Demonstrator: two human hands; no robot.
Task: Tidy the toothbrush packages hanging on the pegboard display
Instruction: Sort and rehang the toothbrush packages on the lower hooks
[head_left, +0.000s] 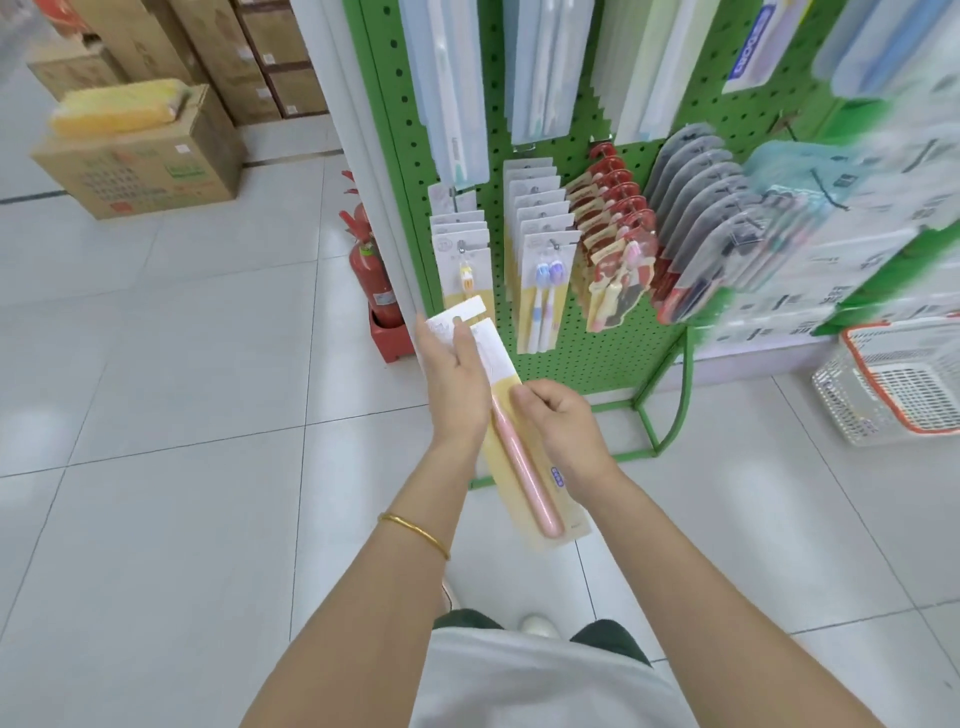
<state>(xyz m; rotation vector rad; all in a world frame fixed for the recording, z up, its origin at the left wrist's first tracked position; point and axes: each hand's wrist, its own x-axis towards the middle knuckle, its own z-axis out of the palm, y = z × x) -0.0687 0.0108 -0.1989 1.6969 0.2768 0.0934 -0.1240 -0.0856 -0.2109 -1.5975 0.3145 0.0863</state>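
I am holding one toothbrush package (524, 493) out in front of the green pegboard (405, 156), low and off any hook, with its top slanting up towards the row of matching packages (464, 260) at the lower left of the board. My right hand (558, 431) is pinching the card about midway, fingers curled over its edge. My left hand (452, 374) is lying along the upper part with fingers nearly straight, one fingertip beside the hang hole (456, 317). I cannot tell whether my thumb is gripping behind.

I am judging the risk to be at the hook (455, 193). The hole is small and my own finger is partly covering it, so I could miss the hook and push the front cards back, or tip some of them off. The card is long and thin, so pressing it from the middle could bend it. Only my right hand is clearly gripping, so loosening that pinch could drop the package to the floor (182, 415). Swinging it wide could also knock the blue-brush packages (545, 291) hanging just beside.
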